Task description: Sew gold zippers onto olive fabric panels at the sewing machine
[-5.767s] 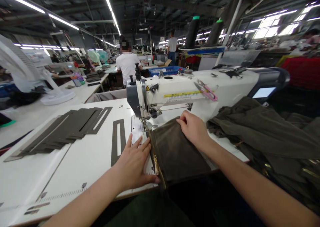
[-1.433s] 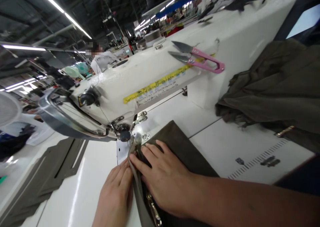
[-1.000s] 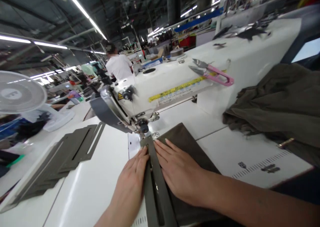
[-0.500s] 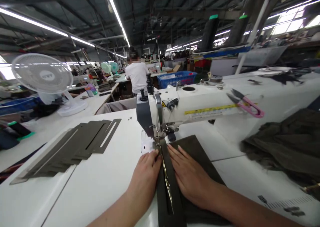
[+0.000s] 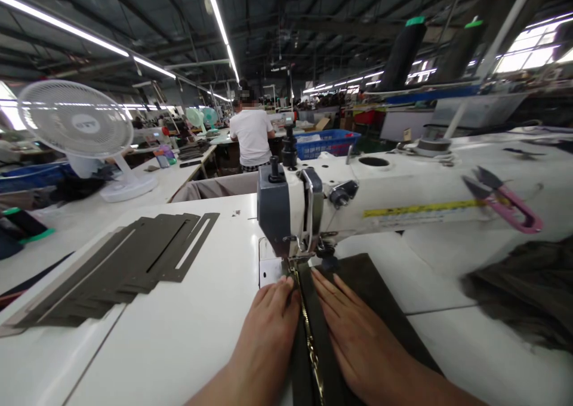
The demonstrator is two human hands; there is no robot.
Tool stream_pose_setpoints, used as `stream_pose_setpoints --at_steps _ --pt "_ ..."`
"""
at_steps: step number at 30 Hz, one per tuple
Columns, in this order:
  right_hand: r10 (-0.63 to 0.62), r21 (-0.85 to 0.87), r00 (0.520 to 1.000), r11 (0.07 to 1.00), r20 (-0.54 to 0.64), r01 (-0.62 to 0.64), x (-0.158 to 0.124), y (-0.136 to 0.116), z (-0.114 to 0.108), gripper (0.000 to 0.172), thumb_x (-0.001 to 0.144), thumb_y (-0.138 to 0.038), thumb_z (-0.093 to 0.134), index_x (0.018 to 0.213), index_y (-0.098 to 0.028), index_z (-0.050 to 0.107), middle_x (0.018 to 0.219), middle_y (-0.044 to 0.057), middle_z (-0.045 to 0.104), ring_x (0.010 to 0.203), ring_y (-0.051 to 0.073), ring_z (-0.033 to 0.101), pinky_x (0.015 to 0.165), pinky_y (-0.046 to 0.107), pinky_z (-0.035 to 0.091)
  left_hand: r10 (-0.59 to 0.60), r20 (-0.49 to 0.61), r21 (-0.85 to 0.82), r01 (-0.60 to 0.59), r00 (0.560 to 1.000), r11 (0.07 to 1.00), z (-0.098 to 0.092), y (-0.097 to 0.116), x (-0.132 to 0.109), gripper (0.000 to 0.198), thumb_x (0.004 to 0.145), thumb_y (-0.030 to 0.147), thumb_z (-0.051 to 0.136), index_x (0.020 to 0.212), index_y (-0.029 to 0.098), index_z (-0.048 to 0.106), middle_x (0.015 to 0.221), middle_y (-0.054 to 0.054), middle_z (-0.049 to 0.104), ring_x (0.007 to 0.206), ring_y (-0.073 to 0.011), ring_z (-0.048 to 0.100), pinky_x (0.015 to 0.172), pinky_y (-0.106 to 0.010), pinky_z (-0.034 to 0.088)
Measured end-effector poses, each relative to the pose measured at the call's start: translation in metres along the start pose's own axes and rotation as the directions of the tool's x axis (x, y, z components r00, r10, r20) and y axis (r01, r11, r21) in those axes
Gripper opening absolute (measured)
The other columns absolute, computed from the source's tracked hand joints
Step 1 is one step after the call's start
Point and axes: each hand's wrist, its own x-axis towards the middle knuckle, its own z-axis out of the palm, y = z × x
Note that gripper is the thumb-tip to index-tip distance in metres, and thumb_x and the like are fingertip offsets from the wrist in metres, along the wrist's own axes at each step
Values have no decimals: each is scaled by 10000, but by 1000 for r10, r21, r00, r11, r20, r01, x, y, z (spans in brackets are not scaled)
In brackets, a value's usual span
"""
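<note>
The left hand (image 5: 264, 334) and right hand (image 5: 362, 340) lay flat, ungripping, either side of the zippered olive strip (image 5: 311, 334) at the sewing machine (image 5: 385, 215); far blue crate (image 5: 324, 145), contents unclear.

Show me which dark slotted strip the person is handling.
The strip between the left hand and right hand, at the sewing machine, with a zipper in its slot; the other strips lie stacked, untouched, on the table.
</note>
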Motion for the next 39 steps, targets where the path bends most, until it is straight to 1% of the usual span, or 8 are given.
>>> stream_pose_setpoints --at_steps 7,10,16,21,26,30,34,39 --pt "3 21 1000 1000 -10 -3 1 -1 -2 584 809 -107 394 1377 -87 260 1353 135 396 1274 223 316 1022 450 328 -2 27 4 2 1000 1000 -1 0 0 258 845 88 481 1092 84 556 1188 -173 538 1091 -281 519 895 -422 476" --pt "2 36 1000 999 -20 -1 0 -1 -2 583 809 -112 398 1376 -91 265 1353 137 397 1275 227 315 1024 453 322 -4 29 9 4 1000 1000 -1 1 -1 269 847 84 471 1105 83 547 1197 -176 532 1098 -281 514 895 -426 474" --pt "5 21 1000 1000 6 -5 -1 -1 -3 562 809 -111 393 1362 -81 294 1361 135 382 1288 214 290 1033 448 312 8 45 10 -8 999 1000 -3 2 -1 278 843 80 472 1113 79 537 1202 -185 525 1105 -279 508 897 -430 471" --pt "43 65 998 997 36 -46 0 -2 -4 553 819 -110 392 1364 -96 297 1367 132 373 1293 207 277 1049 442 285 -1 31 20 1 1000 1000 -4 2 0 261 856 78 449 1096 91 553 1187 -179 534 1083 -267 522 881 -419 480" --pt "74 125 996 989 46 -79 2 -3 -5 556 835 -129 396 1378 -131 276 1386 114 347 1305 201 247 1068 430 247 14 67 75 -19 998 997 -7 1 4 264 869 69 417 1088 87 563 1170 -178 543 1059 -260 533 857 -406 490" --pt "79 157 994 984 71 -90 5 -3 -8 535 856 -166 387 1378 -130 276 1385 125 340 1303 210 252 1068 438 240 -7 96 103 -3 995 995 -9 -1 6 256 861 73 440 1079 114 569 1170 -156 544 1008 -235 558 850 -383 493" --pt "83 170 991 980 109 -101 7 -3 -8 513 865 -178 367 1369 -112 293 1387 144 322 1303 218 248 1065 445 234 -28 89 93 20 996 995 -12 -2 6 263 847 76 471 1081 144 572 1151 -124 553 962 -213 566 840 -352 497" --pt "91 203 994 974 60 -101 14 4 -5 505 863 -200 392 1357 -123 324 1372 143 361 1295 216 267 1065 443 229 -31 55 31 30 998 999 -12 -5 13 267 848 65 448 1059 163 579 1045 -101 577 910 -205 566 807 -365 502"
